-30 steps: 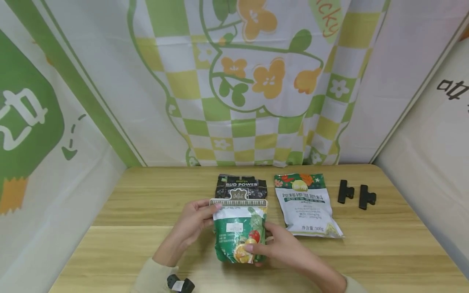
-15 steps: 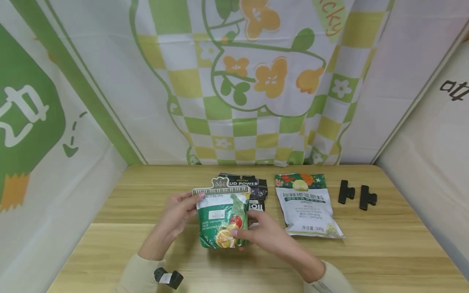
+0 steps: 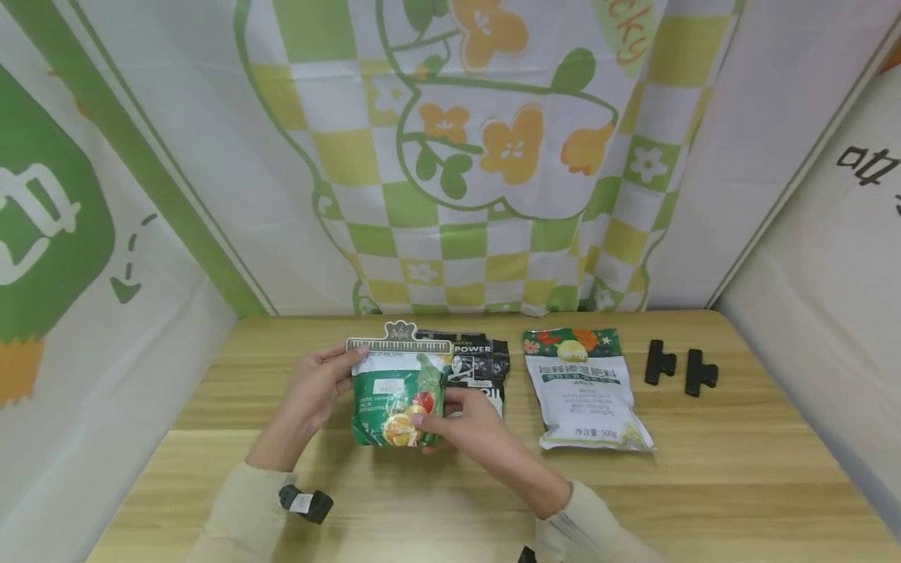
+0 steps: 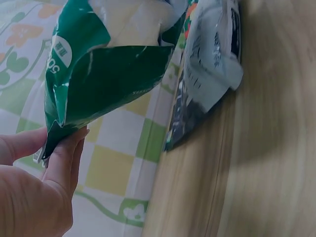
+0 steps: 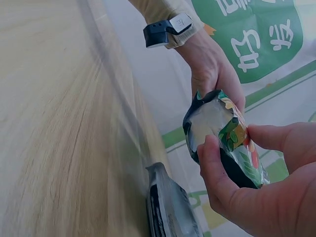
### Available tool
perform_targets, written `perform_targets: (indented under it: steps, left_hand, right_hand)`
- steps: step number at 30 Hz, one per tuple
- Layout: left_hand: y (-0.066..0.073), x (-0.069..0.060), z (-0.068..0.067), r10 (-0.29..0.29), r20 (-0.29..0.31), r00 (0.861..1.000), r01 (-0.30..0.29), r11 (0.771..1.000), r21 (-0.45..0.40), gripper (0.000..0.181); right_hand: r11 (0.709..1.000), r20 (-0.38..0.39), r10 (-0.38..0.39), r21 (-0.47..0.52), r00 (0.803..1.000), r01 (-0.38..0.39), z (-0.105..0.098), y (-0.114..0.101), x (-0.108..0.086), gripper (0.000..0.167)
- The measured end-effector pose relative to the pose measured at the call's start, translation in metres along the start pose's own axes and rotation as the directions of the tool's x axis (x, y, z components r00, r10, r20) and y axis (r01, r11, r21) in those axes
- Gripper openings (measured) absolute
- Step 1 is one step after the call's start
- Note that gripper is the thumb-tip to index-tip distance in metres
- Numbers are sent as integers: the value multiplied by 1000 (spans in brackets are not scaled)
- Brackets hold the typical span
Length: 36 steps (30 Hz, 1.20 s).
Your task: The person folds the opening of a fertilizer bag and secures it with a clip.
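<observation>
A green and white bag (image 3: 380,397) printed with fruit and vegetables is held above the table in the head view. Along its top edge sits a wide clip (image 3: 400,345) with a piano-key pattern. My left hand (image 3: 310,395) pinches the bag's upper left corner, thumb in front; the left wrist view shows the fingers on the green corner. Lower down, my right hand (image 3: 479,434) grips the bag's right side between thumb and fingers. Behind the green bag lies a black bag (image 3: 489,361) lettered "POWER", partly hidden by it.
A white bag (image 3: 580,395) with a green flowered top lies right of the black one. Farther right are two black clips, a left clip (image 3: 659,363) and a right clip (image 3: 700,373). A patterned curtain (image 3: 493,258) hangs along the table's (image 3: 739,469) back edge.
Both hands have carried the green bag left and farther back, off the front of the black bag, uncovering more of it. The clip has stayed on the bag's top. The other items have not moved.
</observation>
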State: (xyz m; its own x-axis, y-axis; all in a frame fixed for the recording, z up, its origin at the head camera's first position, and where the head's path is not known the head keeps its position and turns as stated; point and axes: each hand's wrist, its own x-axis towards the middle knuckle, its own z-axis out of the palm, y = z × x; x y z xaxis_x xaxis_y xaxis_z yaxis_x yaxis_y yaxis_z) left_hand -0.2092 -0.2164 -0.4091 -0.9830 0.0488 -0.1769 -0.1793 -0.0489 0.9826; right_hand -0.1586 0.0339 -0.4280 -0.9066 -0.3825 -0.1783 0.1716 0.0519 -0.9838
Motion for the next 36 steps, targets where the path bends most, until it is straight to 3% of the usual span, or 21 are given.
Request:
perform_targets:
  steps: [5, 13, 24, 30, 36]
  left_hand:
    - [2, 6, -11, -13, -29, 999, 14, 1000, 17, 57]
    - [2, 18, -27, -96, -88, 991, 100, 994, 41, 66]
    - [-17, 31, -54, -176, -154, 972, 185, 982, 42, 70]
    - [-23, 40, -65, -210, -175, 962, 221, 974, 46, 70]
    - [-30, 49, -73, -240, -206, 949, 253, 967, 36, 68]
  right_hand:
    - [999, 11, -6, 43, 1000, 6, 11, 3, 11, 36]
    - [996, 53, 28, 87, 998, -33, 22, 3, 30, 35]
    - [990, 114, 61, 116, 992, -74, 38, 8, 51, 45]
    - [982, 104, 76, 167, 992, -93, 49, 8, 62, 45]
    - [982, 68, 110, 148, 992, -119, 57, 9, 72, 39]
